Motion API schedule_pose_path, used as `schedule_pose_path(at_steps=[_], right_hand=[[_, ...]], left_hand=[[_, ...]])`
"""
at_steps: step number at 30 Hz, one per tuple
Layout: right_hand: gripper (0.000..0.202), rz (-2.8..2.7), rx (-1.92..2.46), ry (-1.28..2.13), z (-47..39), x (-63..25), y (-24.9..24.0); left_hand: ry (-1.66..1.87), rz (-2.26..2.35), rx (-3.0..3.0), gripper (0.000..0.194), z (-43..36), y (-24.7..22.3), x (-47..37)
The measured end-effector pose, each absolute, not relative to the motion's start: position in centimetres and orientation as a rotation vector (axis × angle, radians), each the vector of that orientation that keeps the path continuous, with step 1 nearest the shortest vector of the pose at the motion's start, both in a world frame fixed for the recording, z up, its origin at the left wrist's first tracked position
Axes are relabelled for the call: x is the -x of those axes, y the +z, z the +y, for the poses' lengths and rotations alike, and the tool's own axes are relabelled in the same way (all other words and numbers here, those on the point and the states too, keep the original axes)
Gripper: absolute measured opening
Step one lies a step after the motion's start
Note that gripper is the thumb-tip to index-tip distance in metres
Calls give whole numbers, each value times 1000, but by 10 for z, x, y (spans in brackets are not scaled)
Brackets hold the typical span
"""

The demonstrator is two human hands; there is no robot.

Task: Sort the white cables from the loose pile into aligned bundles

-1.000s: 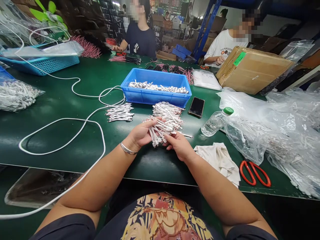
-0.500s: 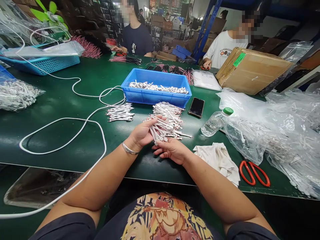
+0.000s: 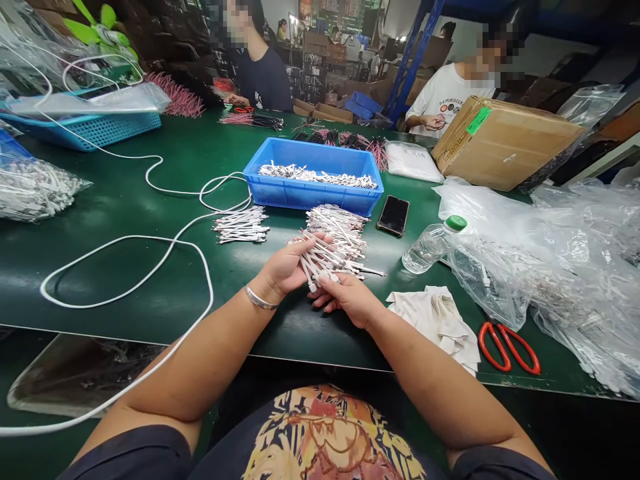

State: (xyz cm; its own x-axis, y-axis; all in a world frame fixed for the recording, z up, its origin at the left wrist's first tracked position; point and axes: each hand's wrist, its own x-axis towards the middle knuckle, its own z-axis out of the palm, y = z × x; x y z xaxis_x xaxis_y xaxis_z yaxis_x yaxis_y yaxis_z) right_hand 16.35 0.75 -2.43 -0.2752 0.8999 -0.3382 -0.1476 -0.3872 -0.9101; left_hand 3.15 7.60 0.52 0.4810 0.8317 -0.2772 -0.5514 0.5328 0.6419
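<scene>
A fanned bundle of short white cables with small connectors point(image 3: 320, 260) lies across my left hand point(image 3: 289, 265), whose thumb presses down on it from above. At the bundle's near end, my right hand point(image 3: 347, 295) pinches the connector ends between thumb and fingers. Just beyond my hands a larger pile of the same white cables point(image 3: 335, 223) rests on the green table point(image 3: 150, 273), partly hidden by the held bundle. To the left lies a smaller neat pile of cables point(image 3: 243, 225). Behind the piles stands a blue bin point(image 3: 315, 197) holding many loose white pieces.
Right of the piles are a phone point(image 3: 393, 215), a water bottle point(image 3: 425, 249), a cloth point(image 3: 440, 323) and red-handled scissors point(image 3: 507, 348). Plastic bags of cables point(image 3: 550, 280) cover the right side. A white cord point(image 3: 193, 243) loops across the left. Two people sit opposite, near a cardboard box point(image 3: 505, 143).
My right hand has shifted slightly up along the connector ends, its thumb now over them. My left hand stays put. The person at far left has leaned left; the other person's hand has risen.
</scene>
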Motion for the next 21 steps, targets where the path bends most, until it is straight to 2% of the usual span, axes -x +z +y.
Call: schedule_pose_path(at_steps=[6, 14, 21], right_hand=[[35, -1025, 1207, 1800, 7, -164, -25], [37, -1001, 1221, 1643, 8, -163, -23], [28, -984, 1208, 1656, 8, -163, -23]], left_hand=[[884, 606, -498, 16, 76, 6, -32], [833, 614, -516, 17, 73, 7, -34], [824, 625, -500, 20, 73, 8, -33]])
